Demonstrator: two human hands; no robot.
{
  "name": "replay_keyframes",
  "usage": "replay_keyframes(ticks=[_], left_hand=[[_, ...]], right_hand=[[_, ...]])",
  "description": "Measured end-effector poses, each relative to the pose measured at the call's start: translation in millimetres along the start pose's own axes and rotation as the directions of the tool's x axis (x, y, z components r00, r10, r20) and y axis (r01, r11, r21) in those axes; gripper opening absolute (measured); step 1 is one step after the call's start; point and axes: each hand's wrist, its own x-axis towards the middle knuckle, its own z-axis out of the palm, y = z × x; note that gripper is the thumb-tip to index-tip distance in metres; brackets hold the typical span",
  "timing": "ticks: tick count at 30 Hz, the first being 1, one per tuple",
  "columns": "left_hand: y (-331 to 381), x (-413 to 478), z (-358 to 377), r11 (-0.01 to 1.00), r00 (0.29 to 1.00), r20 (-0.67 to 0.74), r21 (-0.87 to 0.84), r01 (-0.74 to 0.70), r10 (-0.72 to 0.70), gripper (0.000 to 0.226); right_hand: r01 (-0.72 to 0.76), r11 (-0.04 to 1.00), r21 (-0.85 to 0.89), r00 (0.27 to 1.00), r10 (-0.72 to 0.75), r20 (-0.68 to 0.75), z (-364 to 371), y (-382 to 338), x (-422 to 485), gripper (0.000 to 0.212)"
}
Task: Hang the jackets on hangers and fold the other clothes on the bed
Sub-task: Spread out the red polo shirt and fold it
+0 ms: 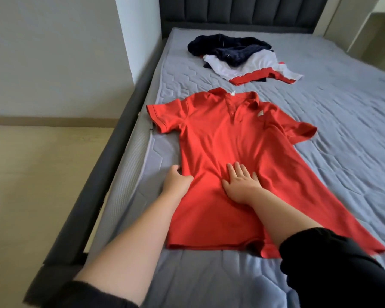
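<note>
A red polo shirt (227, 138) lies spread face up on the grey bed (342, 134), collar toward the headboard. My left hand (176, 178) grips the shirt's left side edge, its fingertips tucked under the cloth. Flat on the middle of the shirt, fingers straight, my right hand (240, 184) presses on the cloth. Farther up the bed lies a heap of clothes: a dark navy garment (229, 48) on top of a white garment with red trim (256, 68).
The dark bed frame (111, 156) runs along the left side, with beige floor (36, 178) beyond it. A padded dark headboard (242, 12) stands at the far end. Bare mattress stretches to the right of the shirt.
</note>
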Motion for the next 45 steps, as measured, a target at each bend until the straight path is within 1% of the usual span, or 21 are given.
replay_keyframes(ticks=[5,6,9,11,12,14,16,18,21,23,25,28,32,34,36,38,39,40,42,43,45], left_hand=[[-8,-24,-22,0.928,0.999,0.001,0.371,-0.038,0.041,0.05],[-6,-28,-27,0.852,0.997,-0.017,0.521,-0.054,0.074,0.05],[6,-52,-31,0.451,0.939,-0.004,0.878,-0.162,0.345,0.062],[14,-71,-22,0.316,0.848,0.167,0.878,-0.36,0.503,0.057],[16,-79,-14,0.307,0.817,0.298,0.819,-0.484,0.494,0.054],[19,-97,4,0.372,0.719,0.613,0.616,-0.695,0.327,0.062],[19,-112,21,0.33,0.589,0.794,0.521,-0.787,0.153,0.08],[17,-122,35,0.214,0.568,0.812,0.537,-0.816,0.13,0.083],[20,-126,43,0.093,0.59,0.736,0.597,-0.797,0.332,0.055],[26,-125,43,0.04,0.581,0.716,0.617,-0.786,0.388,0.047],[34,-121,39,0.005,0.581,0.733,0.62,-0.785,0.355,0.044],[53,-114,24,-0.069,0.591,0.773,0.618,-0.783,0.23,0.031],[63,-111,14,0.009,0.581,0.814,0.581,-0.814,0.022,0.019],[57,-115,16,0.087,0.564,0.81,0.581,-0.809,-0.163,0.015],[50,-117,16,0.347,0.503,0.778,0.622,-0.702,-0.376,0.015],[46,-110,11,0.636,0.474,0.796,0.593,-0.493,-0.375,0.029],[45,-102,7,0.731,0.554,0.788,0.541,-0.415,-0.269,0.035],[44,-93,3,0.775,0.686,0.713,0.511,-0.372,-0.141,0.038],[38,-73,-9,0.662,0.92,0.376,0.663,-0.35,0.11,0.034],[32,-66,-16,0.579,0.961,0.193,0.768,-0.274,0.199,0.033],[19,-62,-29,0.571,0.99,-0.007,0.817,-0.077,0.143,0.044]], right_hand=[[0.007,0.997,0.073,0.998,-0.012,0.067,3,8,-58,0.073],[0.008,0.994,0.109,0.996,-0.017,0.084,3,10,-70,0.074],[0.044,0.968,0.245,0.988,-0.078,0.132,-1,18,-106,0.074],[0.062,0.912,0.405,0.972,-0.148,0.184,-7,30,-130,0.076],[0.054,0.889,0.455,0.96,-0.172,0.221,-10,40,-141,0.08],[0.043,0.919,0.393,0.94,-0.17,0.296,-16,62,-161,0.095],[0.04,0.984,0.174,0.962,-0.085,0.261,-14,82,-169,0.104],[0.008,0.996,0.089,0.994,-0.018,0.11,-10,93,-170,0.098],[0.072,0.994,0.077,0.996,-0.068,-0.051,-5,93,-171,0.076],[0.135,0.989,-0.06,0.978,-0.143,-0.152,-1,91,-169,0.052],[0.148,0.971,-0.188,0.952,-0.191,-0.238,-8,91,-167,0.031],[0.071,0.973,-0.221,0.948,-0.135,-0.288,-22,97,-161,0.022],[-0.002,0.966,-0.257,0.991,-0.033,-0.131,-16,91,-158,0.023],[0.006,0.967,-0.254,0.998,-0.023,-0.064,-11,87,-157,0.023],[0.022,0.977,-0.21,0.999,-0.03,-0.034,-13,86,-157,0.021],[0.062,0.987,-0.148,0.998,-0.063,-0.004,-17,84,-160,0.017],[0.101,0.989,-0.109,0.995,-0.101,0.01,-18,80,-162,0.018],[0.147,0.988,-0.044,0.989,-0.146,0.013,-17,75,-164,0.018],[0.241,0.955,0.174,0.97,-0.241,-0.023,-16,58,-168,0.015],[0.285,0.921,0.266,0.958,-0.278,-0.065,-15,49,-167,0.017],[0.337,0.873,0.351,0.941,-0.298,-0.163,-14,31,-163,0.021]])
